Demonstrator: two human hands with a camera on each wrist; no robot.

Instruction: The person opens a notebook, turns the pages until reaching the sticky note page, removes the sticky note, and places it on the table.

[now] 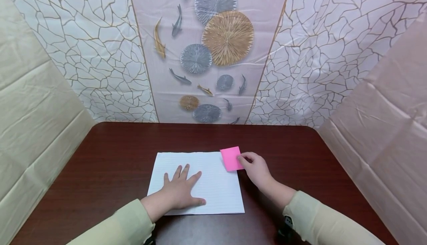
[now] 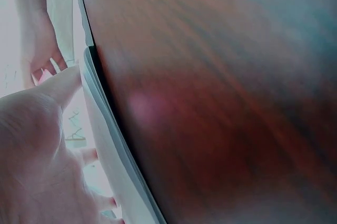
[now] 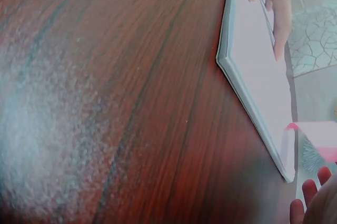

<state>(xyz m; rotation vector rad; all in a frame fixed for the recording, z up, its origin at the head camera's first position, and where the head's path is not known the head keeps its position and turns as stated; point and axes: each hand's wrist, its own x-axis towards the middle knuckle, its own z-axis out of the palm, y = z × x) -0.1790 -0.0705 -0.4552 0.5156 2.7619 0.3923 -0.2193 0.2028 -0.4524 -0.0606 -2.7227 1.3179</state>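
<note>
A white lined notebook [image 1: 217,189] lies on the dark table, its page layers showing along the side in the right wrist view. My left hand [image 1: 180,191] rests on the page with the fingers spread. At the notebook's top right corner, my right hand [image 1: 257,167] pinches a pink sticky note [image 1: 231,159] by its right edge, between thumb and finger. The note overlaps that corner; in the right wrist view the sticky note [image 3: 318,134] is tilted up from the page. Whether its lower edge touches the paper I cannot tell.
The reddish-brown wooden table [image 1: 116,163] extends around the notebook on all sides. A patterned cloth backdrop [image 1: 207,52] hangs behind the table. Plain pale cloth walls [image 1: 383,119] stand at the left and right.
</note>
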